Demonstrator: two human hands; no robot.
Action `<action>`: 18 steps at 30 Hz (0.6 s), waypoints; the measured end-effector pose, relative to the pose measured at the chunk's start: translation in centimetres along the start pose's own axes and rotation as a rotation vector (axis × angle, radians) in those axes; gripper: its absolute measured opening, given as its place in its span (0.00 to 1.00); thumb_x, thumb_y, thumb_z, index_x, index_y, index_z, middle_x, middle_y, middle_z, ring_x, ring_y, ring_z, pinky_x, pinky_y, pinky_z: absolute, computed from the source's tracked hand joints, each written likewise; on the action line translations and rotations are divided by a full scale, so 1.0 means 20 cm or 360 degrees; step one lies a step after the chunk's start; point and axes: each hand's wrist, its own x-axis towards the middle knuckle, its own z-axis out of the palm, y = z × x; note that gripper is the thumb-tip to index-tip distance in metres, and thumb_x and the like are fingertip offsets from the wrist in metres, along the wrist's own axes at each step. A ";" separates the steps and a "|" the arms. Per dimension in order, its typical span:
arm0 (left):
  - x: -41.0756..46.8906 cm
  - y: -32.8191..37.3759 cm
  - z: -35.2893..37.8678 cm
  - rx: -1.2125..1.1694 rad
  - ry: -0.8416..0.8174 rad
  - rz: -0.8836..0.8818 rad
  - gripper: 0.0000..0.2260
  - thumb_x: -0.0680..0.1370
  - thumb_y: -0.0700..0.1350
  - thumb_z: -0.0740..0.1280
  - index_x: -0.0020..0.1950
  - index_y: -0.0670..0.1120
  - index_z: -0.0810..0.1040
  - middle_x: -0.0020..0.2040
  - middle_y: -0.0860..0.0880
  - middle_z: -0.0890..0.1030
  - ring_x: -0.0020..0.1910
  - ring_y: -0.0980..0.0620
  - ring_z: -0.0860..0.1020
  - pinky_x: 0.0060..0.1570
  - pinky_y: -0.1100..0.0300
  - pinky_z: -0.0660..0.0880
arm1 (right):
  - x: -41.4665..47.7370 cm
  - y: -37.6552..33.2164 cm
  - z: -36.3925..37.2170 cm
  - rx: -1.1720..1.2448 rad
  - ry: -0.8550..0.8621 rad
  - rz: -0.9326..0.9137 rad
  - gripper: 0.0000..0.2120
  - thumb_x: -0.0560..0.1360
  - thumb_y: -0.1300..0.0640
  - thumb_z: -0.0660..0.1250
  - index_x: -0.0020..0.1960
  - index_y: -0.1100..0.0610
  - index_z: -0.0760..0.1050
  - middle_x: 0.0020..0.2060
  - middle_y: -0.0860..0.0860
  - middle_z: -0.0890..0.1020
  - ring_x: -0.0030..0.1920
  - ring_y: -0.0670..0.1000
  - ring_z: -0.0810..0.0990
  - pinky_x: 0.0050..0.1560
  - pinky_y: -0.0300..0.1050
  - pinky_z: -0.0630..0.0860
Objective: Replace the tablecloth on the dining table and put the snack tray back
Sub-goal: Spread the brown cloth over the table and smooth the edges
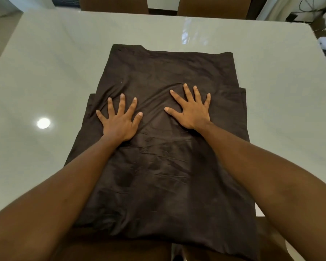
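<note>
We press our left hand (119, 125) and right hand (191, 110), fingers spread flat and grasping nothing, on the folded dark tablecloth (167, 166) lying on the glossy table (45, 72).

A glossy pale counter (45, 63) mirrors a round lamp glare (43, 123) left of the fingers (121, 102). Beyond the fingers, two brown chair backs (113, 5) stand at its far edge. Cables (308, 4) trail far right.
</note>
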 end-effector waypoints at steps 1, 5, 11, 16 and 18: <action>0.07 0.00 -0.02 -0.0002 0.0009 0.0004 0.29 0.79 0.70 0.40 0.79 0.65 0.40 0.82 0.53 0.38 0.79 0.39 0.34 0.69 0.27 0.36 | 0.07 0.00 -0.01 0.0002 0.0009 0.0003 0.37 0.71 0.18 0.41 0.77 0.28 0.46 0.82 0.45 0.44 0.81 0.56 0.38 0.73 0.73 0.33; 0.32 -0.02 -0.07 0.0023 0.0079 0.0014 0.29 0.79 0.71 0.40 0.79 0.65 0.41 0.82 0.53 0.39 0.79 0.39 0.35 0.69 0.26 0.37 | 0.33 -0.01 -0.06 0.0004 0.0049 0.0005 0.38 0.70 0.18 0.42 0.77 0.28 0.47 0.82 0.45 0.45 0.81 0.55 0.40 0.73 0.73 0.34; 0.70 -0.09 -0.18 0.0066 0.0162 0.0043 0.31 0.78 0.72 0.40 0.79 0.65 0.43 0.82 0.53 0.42 0.80 0.40 0.38 0.69 0.27 0.38 | 0.70 -0.06 -0.12 0.0032 0.0093 0.0027 0.38 0.71 0.19 0.43 0.78 0.29 0.50 0.82 0.45 0.47 0.81 0.55 0.42 0.73 0.73 0.35; 1.02 -0.13 -0.28 0.0247 0.0279 0.0272 0.30 0.78 0.71 0.40 0.79 0.65 0.47 0.82 0.52 0.47 0.80 0.41 0.43 0.71 0.27 0.39 | 0.76 -0.07 -0.10 0.0137 0.0183 0.0346 0.39 0.71 0.19 0.43 0.79 0.33 0.51 0.82 0.47 0.47 0.81 0.57 0.41 0.73 0.72 0.33; 1.12 -0.06 -0.30 0.0423 0.0416 0.0226 0.28 0.81 0.66 0.40 0.80 0.61 0.49 0.82 0.47 0.50 0.80 0.40 0.44 0.70 0.27 0.38 | 0.71 -0.08 -0.08 0.0207 0.0201 0.0559 0.40 0.72 0.20 0.44 0.80 0.35 0.50 0.82 0.48 0.45 0.81 0.59 0.39 0.73 0.72 0.32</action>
